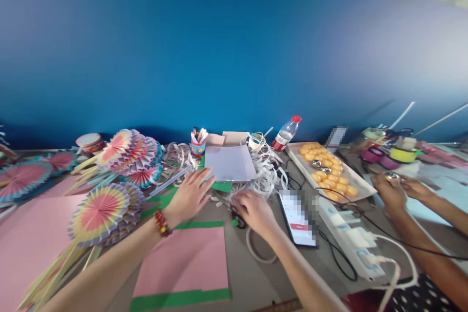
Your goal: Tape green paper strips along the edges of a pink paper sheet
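My left hand (190, 196) is held palm down with its fingers spread, at the lower left corner of a stack of white paper (229, 162). It holds nothing, and a beaded bracelet (162, 223) is round its wrist. My right hand (254, 210) has its fingers curled over a pair of scissors with black handles (239, 221), just in front of the paper. The blades point left and are partly blurred. Below the hands lies a pink sheet (186, 261) with green strips along its edges.
Folded paper fans (103, 210) on sticks lie at left. Paper strips (268, 170), a pen cup (198, 146) and a bottle (287, 134) stand behind. At right are a phone (298, 219), a power strip (343, 234) with cables, a tray (292, 153) of orange pieces and a co-worker's hands (393, 192).
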Demonstrator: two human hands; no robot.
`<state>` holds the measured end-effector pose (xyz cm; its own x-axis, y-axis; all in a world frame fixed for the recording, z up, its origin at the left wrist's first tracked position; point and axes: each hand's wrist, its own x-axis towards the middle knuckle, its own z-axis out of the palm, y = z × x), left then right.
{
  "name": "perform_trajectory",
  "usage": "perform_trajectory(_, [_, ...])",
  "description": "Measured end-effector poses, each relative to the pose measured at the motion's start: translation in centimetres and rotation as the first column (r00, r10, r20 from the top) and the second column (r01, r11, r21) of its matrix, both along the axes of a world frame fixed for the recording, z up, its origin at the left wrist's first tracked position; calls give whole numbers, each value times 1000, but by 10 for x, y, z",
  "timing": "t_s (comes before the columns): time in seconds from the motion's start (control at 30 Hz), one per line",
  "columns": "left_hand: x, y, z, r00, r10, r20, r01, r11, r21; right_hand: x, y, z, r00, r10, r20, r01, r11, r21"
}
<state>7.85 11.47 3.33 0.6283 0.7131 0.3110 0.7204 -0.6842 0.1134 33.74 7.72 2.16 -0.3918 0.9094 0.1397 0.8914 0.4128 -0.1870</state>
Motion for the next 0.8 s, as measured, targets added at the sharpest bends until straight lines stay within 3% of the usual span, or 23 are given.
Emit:
perform_trajectory(0.13, [32, 44, -5, 995, -40, -91, 39, 999, -4, 36, 16, 3, 989, -121, 85, 118, 992, 39])
perform_trajectory(0.27, [40, 62, -10, 997, 4, -74, -5, 1000, -13, 50, 24, 6, 972, -174, 160, 162, 983, 85])
perform_trajectory(0.57, [41, 58, -15, 997, 52, -56, -55, 997, -50, 34, 60, -5, 965, -138, 222, 122, 989, 86])
perform_trajectory(0.8, [35, 54, -14, 998, 59, -10, -60, 996, -68, 55, 54, 16, 991, -121, 49, 116, 989, 88])
